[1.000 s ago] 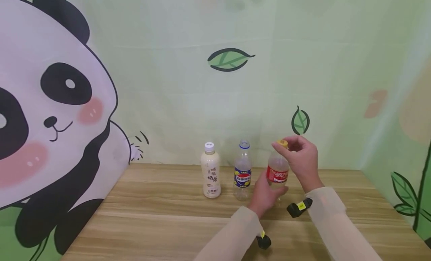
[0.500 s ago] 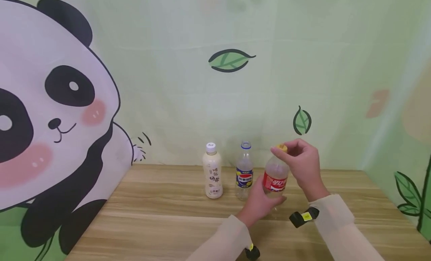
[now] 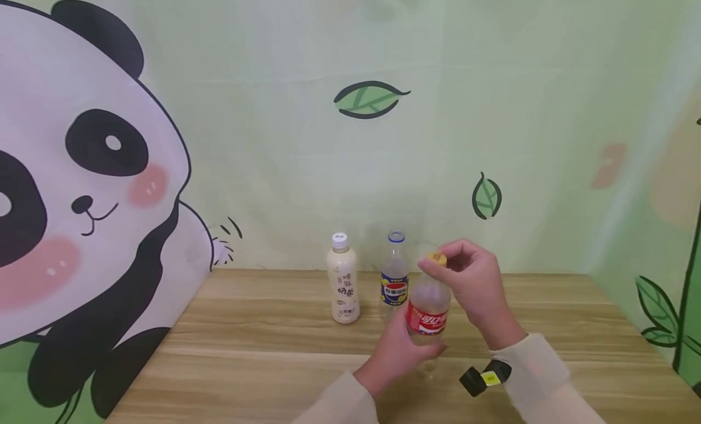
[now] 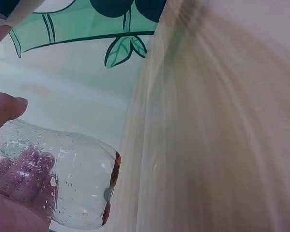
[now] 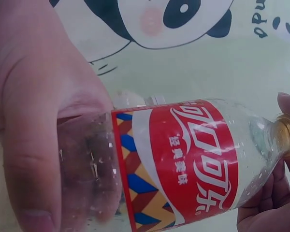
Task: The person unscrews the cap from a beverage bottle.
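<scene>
I have the red-label bottle [image 3: 429, 314] low and right of centre in the head view, left hand [image 3: 395, 348] fingers wrapped round it, right hand [image 3: 477, 281] fingers pinching its cap [image 3: 438, 259].

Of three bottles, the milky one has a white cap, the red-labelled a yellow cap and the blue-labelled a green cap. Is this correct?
Not quite: the blue-labelled bottle has no cap; the head view shows its open mouth. The milky bottle has a white cap, the red-labelled bottle a yellow cap.
</scene>
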`<state>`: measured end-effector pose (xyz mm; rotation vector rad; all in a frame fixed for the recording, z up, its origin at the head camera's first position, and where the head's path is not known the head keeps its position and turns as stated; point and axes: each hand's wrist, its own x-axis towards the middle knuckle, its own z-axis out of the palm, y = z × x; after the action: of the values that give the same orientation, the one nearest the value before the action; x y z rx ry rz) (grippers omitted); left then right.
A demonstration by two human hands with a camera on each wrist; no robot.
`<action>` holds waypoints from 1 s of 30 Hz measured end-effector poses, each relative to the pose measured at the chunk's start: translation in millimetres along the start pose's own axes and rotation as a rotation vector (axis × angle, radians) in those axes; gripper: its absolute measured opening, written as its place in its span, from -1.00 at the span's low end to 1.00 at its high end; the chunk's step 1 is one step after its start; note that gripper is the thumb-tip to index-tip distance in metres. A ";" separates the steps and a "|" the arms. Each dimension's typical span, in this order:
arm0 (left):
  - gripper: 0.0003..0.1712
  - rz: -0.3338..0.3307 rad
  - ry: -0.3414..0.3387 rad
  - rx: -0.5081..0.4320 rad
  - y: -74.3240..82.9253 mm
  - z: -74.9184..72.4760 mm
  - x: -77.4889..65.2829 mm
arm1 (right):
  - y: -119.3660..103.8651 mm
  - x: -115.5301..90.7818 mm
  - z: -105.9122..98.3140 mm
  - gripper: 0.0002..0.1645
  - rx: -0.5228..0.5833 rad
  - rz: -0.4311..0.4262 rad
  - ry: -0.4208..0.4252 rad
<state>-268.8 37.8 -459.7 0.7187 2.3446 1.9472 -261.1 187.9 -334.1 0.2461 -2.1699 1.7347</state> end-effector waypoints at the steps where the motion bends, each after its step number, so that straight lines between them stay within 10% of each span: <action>1: -0.22 -0.007 0.007 0.009 1.1 -2.1 -3.8 | -1.0 -1.9 2.4 -0.57 0.007 0.000 -0.005; 16: -0.29 -0.031 0.005 0.008 14.4 -26.0 -45.3 | -22.2 -25.9 34.9 -0.70 0.135 -0.047 -0.041; 30: -0.36 -0.039 0.007 -0.004 13.5 -34.9 -51.4 | -21.8 -30.1 44.3 -0.70 0.163 -0.070 -0.056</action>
<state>-228.5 -11.0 -453.4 0.6619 2.3396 1.9416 -233.0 137.4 -333.9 0.4119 -2.0337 1.8879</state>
